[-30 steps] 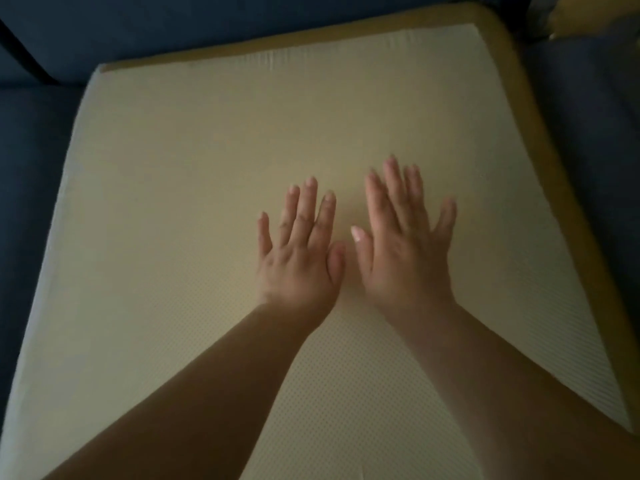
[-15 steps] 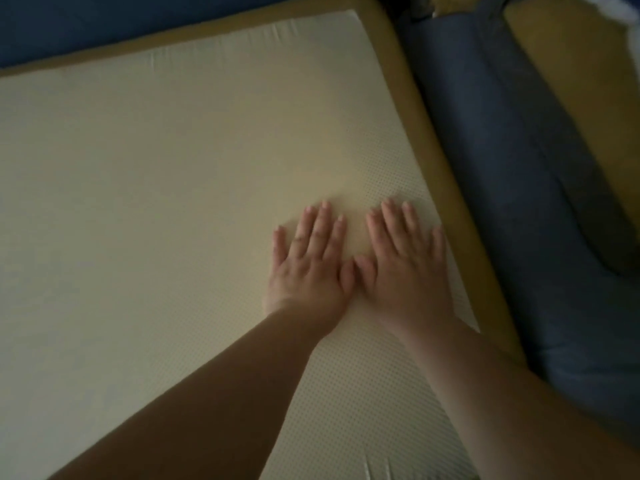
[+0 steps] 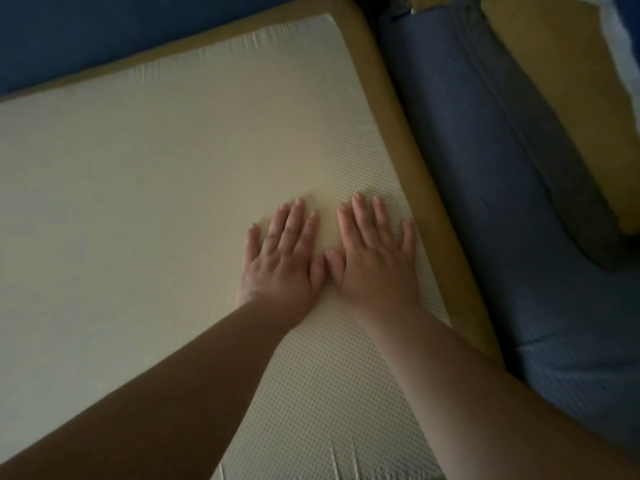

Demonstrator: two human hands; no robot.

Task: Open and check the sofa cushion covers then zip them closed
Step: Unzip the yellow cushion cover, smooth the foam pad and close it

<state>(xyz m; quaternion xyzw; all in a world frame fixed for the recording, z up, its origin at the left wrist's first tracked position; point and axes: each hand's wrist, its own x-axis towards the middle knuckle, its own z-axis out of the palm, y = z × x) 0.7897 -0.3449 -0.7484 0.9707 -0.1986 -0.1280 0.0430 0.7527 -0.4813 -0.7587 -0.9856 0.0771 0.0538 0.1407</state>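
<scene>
A big cream foam cushion insert (image 3: 145, 188) with a dotted mesh skin and a tan side band (image 3: 398, 109) fills most of the view. My left hand (image 3: 284, 261) lies flat on it, fingers straight and slightly spread. My right hand (image 3: 374, 258) lies flat beside it, thumbs almost touching, close to the insert's right edge. Both palms press down on the foam. To the right lies a blue cushion cover (image 3: 491, 174) with a long seam or zip line along it.
Dark blue sofa upholstery (image 3: 104, 32) runs along the back. Beyond the blue cover at the far right another tan foam piece (image 3: 561, 84) shows. Something white sits at the top right corner (image 3: 627, 39).
Both hands slid from the middle of the insert toward its right edge, still flat and side by side. The view swung right, bringing the blue cover and the tan foam into sight.
</scene>
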